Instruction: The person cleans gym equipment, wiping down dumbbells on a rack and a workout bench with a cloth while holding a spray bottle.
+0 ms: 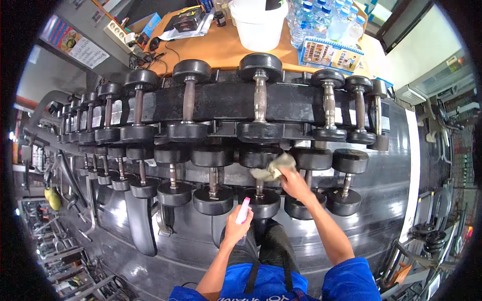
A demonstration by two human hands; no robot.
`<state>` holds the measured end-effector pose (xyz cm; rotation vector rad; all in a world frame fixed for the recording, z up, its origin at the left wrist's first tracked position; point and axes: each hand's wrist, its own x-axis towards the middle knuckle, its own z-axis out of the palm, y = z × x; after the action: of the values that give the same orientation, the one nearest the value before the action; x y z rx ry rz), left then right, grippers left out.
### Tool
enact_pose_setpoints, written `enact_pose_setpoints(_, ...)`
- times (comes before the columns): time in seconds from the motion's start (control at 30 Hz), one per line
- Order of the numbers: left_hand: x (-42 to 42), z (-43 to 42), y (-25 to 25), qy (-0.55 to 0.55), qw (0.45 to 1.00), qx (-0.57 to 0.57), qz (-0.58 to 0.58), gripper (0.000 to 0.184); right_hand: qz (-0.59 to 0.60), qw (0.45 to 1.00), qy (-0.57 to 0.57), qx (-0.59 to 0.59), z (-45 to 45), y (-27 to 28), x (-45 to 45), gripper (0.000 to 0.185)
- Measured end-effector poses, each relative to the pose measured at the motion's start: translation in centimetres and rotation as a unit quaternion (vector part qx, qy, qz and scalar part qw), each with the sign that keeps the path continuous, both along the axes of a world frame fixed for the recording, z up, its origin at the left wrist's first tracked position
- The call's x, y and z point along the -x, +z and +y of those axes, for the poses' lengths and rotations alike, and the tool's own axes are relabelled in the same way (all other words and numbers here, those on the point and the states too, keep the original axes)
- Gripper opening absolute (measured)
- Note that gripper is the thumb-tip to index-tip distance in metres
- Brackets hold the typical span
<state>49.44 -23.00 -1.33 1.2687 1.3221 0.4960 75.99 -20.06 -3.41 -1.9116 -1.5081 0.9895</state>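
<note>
In my right hand is a bunched, pale greenish cloth. It lies against the handle area of a black dumbbell on the lower row of the rack. My left hand grips a spray bottle with a white and pink head, held upright in front of that row; its lower part is mostly hidden by my fingers. Right of the cloth, another dumbbell is partly covered by my right hand and forearm. Above, a larger dumbbell with a worn metal handle rests on the upper row.
Two tiers of dumbbells run along the black rack. Behind it, an orange table bears a white bucket, water bottles and a desk calendar. A padded bench stands at left, weight plates at right.
</note>
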Motion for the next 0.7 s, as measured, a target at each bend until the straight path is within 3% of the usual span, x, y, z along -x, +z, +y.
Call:
enact_pose_setpoints(0.03, -0.1, -0.4, 0.4, 0.0, 1.0, 0.005, -0.001, 0.012, 0.074, 0.995, -0.04, 0.052, -1.8, -0.7, 0.4, 0.019)
enact_pose_setpoints(0.1, 0.0, -1.5, 0.9, 0.003, 1.0, 0.017, 0.0, 0.013, 0.222, 0.947, -0.218, 0.076, -5.3, -8.8, 1.9, 0.021)
enact_pose_setpoints(0.13, 0.1, -2.2, 1.0, 0.004, 1.0, 0.024, -0.001, 0.013, 0.331, 0.838, -0.41, 0.139, -5.2, -9.3, 3.9, 0.026)
enact_pose_setpoints(0.17, 0.2, -2.9, 1.1, 0.002, 1.0, 0.031, 0.0, 0.013, 0.479, 0.747, -0.44, 0.136, -5.4, -11.1, 4.2, 0.027)
enact_pose_setpoints(0.23, 0.4, -3.8, 1.4, 0.0, 0.999, 0.036, 0.006, 0.012, 0.727, 0.498, -0.459, 0.116, -4.5, -16.1, 5.0, 0.03)
enact_pose_setpoints(0.27, 0.5, -4.3, 2.0, 0.001, 0.999, 0.034, 0.01, 0.012, 0.729, 0.491, -0.474, 0.054, -3.5, -19.1, 5.6, 0.032)
enact_pose_setpoints(0.3, 0.6, -4.6, 2.1, 0.004, 0.999, 0.032, 0.014, 0.012, 0.705, 0.472, -0.526, 0.049, -1.8, -17.6, 6.4, 0.029)
enact_pose_setpoints(0.33, 1.0, -5.1, 2.0, 0.001, 0.999, 0.04, 0.015, 0.011, 0.79, 0.443, -0.424, -0.002, -1.4, -22.6, 6.0, 0.03)
enact_pose_setpoints(0.4, 1.7, -6.1, 1.5, 0.013, 0.999, 0.03, 0.013, 0.011, 0.805, 0.417, -0.419, -0.037, 1.2, -24.0, 6.5, 0.032)
enact_pose_setpoints(0.43, 2.2, -6.6, 1.3, 0.02, 0.999, 0.025, 0.012, 0.01, 0.74, 0.425, -0.521, -0.018, 3.7, -18.8, 6.9, 0.033)
enact_pose_setpoints(0.47, 2.7, -7.0, 1.2, 0.03, 0.999, 0.035, 0.011, 0.01, 0.733, 0.428, -0.528, 0.003, 4.5, -16.5, 6.9, 0.032)
enact_pose_setpoints(0.5, 3.2, -7.2, 0.9, 0.038, 0.998, 0.045, 0.008, 0.01, 0.731, 0.439, -0.522, 0.006, 4.4, -18.7, 6.4, 0.031)
enact_pose_setpoints(0.63, 4.1, -7.7, 1.3, 0.038, 0.998, 0.05, 0.019, 0.01, 0.701, 0.409, -0.584, 0.032, 3.0, -15.5, 6.7, 0.026)
enact_pose_setpoints(0.7, 4.4, -7.5, 1.8, 0.044, 0.998, 0.05, -0.009, 0.01, 0.7, 0.453, -0.552, 0.01, 1.4, -13.4, 8.0, 0.023)
